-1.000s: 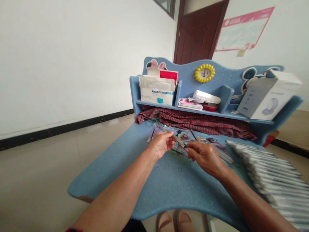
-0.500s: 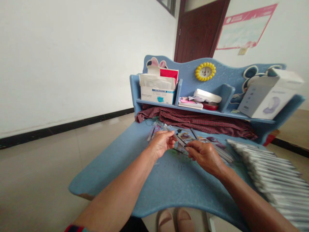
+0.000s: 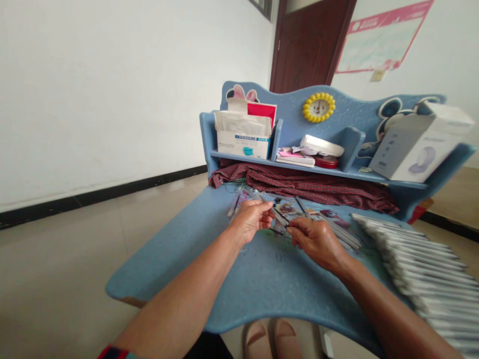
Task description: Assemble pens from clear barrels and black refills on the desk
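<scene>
Over the blue desk (image 3: 160, 254), my left hand (image 3: 251, 219) pinches the upper end of a thin black stick with a clear sleeve (image 3: 280, 216) between thumb and fingers. My right hand (image 3: 315, 239) has its fingers closed on the lower end of the same piece, which slants down from left to right. Whether the stick lies inside the sleeve or against it is too small to tell. Beneath and behind my hands lie loose dark sticks (image 3: 300, 205), clear strips (image 3: 342, 233) and printed sheets (image 3: 331, 218).
A large stack of silvery, dark-lined wrapped sticks (image 3: 422, 269) covers the desk's right side. Checked cloth (image 3: 299, 183) lies bunched under the shelf. On the shelf stand a mask box (image 3: 243, 142), papers (image 3: 295, 158), a red tin (image 3: 326, 162) and a white box (image 3: 407, 144).
Both hands keep their grip on the piece and have hardly moved. The camera view has shifted very slightly.
</scene>
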Motion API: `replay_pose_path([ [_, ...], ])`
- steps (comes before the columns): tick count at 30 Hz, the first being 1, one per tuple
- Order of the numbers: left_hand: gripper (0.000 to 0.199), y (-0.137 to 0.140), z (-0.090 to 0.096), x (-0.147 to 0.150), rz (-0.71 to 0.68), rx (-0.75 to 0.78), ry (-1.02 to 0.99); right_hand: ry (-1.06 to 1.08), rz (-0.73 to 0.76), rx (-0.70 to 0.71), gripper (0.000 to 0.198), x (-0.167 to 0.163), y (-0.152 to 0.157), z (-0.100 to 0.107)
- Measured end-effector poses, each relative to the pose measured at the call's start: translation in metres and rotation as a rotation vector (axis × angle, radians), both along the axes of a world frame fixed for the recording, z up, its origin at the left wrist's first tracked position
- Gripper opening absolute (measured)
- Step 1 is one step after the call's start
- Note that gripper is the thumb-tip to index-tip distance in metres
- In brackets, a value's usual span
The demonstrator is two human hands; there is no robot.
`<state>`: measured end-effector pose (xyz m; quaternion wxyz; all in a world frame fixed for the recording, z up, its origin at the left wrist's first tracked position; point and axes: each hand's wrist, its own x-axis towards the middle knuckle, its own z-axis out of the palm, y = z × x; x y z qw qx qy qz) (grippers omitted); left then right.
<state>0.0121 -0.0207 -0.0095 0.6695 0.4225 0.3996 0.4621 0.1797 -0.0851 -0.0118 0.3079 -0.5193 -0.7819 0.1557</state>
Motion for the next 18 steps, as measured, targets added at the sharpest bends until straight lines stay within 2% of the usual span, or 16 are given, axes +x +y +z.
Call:
replay_pose_path([
  [6,0.014,-0.002,0.0,0.001,0.003,0.03,-0.023,0.156,0.001,-0.096,0.024,-0.003,0.0,-0.002],
  [13,0.016,-0.004,0.001,0.002,0.001,0.154,0.011,0.602,0.031,-0.451,0.03,-0.009,0.002,-0.006],
  [18,0.016,-0.004,-0.001,0.004,0.013,0.164,-0.007,0.786,-0.011,-0.511,0.032,-0.013,0.002,-0.009],
])
